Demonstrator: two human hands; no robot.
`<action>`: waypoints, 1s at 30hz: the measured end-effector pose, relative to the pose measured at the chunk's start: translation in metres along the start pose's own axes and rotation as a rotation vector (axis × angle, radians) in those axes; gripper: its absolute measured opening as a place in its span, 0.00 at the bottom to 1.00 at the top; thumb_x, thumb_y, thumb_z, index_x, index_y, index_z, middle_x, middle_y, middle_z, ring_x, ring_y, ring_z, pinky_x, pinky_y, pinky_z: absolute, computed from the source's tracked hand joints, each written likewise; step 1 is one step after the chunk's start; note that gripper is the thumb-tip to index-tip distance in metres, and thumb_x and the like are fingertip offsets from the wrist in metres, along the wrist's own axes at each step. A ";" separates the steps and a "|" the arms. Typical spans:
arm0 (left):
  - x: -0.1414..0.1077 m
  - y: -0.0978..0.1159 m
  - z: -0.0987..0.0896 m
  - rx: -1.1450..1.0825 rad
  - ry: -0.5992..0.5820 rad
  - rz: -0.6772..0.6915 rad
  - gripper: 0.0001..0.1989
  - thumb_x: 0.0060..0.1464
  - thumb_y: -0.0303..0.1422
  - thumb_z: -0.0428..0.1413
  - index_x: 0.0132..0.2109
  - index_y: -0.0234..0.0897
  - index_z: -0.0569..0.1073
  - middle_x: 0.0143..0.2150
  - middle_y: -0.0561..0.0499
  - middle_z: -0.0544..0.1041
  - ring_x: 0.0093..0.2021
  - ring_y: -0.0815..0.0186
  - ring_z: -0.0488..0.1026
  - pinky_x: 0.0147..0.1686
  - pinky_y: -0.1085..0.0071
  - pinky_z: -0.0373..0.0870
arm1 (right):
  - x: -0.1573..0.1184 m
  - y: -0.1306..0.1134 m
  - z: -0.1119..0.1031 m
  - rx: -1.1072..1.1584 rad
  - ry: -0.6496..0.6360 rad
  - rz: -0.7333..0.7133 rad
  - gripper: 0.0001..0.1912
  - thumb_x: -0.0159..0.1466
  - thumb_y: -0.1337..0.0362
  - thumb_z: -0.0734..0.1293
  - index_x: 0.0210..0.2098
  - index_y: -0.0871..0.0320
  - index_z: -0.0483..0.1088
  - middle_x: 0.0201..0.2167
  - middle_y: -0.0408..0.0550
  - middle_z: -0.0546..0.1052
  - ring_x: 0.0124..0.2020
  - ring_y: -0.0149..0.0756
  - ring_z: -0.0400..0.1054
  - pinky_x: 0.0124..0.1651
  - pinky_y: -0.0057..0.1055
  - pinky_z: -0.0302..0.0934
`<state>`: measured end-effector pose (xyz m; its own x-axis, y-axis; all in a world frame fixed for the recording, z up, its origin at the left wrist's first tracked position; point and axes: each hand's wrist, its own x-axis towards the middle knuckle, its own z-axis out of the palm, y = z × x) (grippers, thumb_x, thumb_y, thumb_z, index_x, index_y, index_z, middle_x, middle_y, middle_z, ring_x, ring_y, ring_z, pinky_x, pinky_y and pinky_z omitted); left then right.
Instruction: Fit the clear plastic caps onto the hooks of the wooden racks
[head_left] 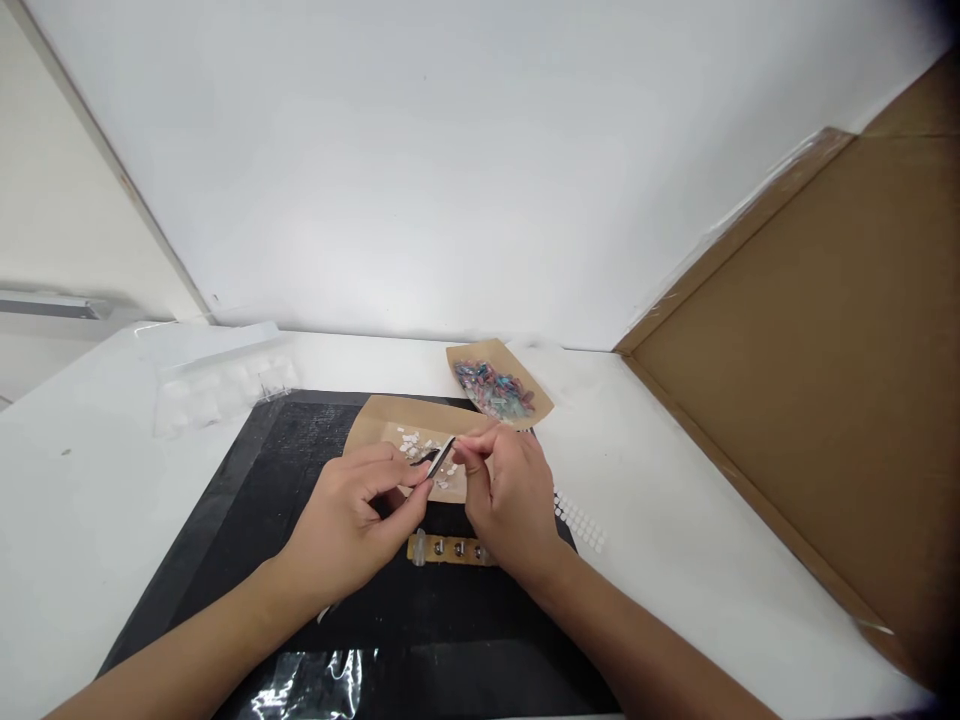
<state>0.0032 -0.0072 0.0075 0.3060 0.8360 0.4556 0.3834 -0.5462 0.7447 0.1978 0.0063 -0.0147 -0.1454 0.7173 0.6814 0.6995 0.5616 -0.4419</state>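
My left hand [352,510] pinches the lower end of a thin black and white strip [441,456] between thumb and fingers. At the strip's upper end, the thumb and fingertips of my right hand [510,490] are closed together. The strip slants up to the right, above a brown paper tray [367,425] that holds small white pieces [411,443]. Below the hands lies a tan strip [448,549] with several round metal parts and a clear piece at its left end. My right wrist partly covers its right end.
A black mat [262,470] lies on the white table [645,480]. Behind stands another paper tray [540,395] of coloured pieces. White square stickers [581,520] lie at right, a clear compartment box [217,385] at left, a clear plastic bag [307,685] in front. Cardboard [810,330] borders the right.
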 end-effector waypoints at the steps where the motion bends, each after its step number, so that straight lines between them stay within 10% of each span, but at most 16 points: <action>1: 0.000 0.000 0.000 0.004 0.001 0.007 0.09 0.64 0.28 0.59 0.35 0.36 0.81 0.26 0.54 0.72 0.25 0.73 0.69 0.23 0.78 0.63 | 0.000 0.000 0.000 -0.005 -0.012 -0.015 0.07 0.73 0.69 0.64 0.37 0.54 0.65 0.33 0.43 0.81 0.36 0.38 0.76 0.45 0.38 0.59; 19: -0.002 -0.002 0.004 0.151 0.083 0.143 0.13 0.66 0.27 0.58 0.30 0.34 0.74 0.27 0.53 0.69 0.26 0.72 0.65 0.28 0.73 0.62 | -0.001 -0.005 0.000 0.034 -0.112 0.005 0.08 0.73 0.69 0.62 0.36 0.54 0.65 0.32 0.43 0.80 0.34 0.38 0.74 0.45 0.38 0.56; 30: 0.002 -0.014 -0.007 0.360 0.148 0.176 0.07 0.67 0.29 0.58 0.46 0.39 0.82 0.39 0.51 0.81 0.35 0.70 0.77 0.34 0.74 0.72 | 0.000 0.006 -0.005 0.104 0.027 0.004 0.07 0.73 0.71 0.65 0.39 0.53 0.65 0.31 0.39 0.81 0.39 0.38 0.78 0.49 0.40 0.58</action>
<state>-0.0072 0.0023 0.0015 0.2760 0.7126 0.6450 0.6246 -0.6430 0.4432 0.2050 0.0077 -0.0141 -0.1222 0.7092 0.6944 0.6237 0.5991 -0.5021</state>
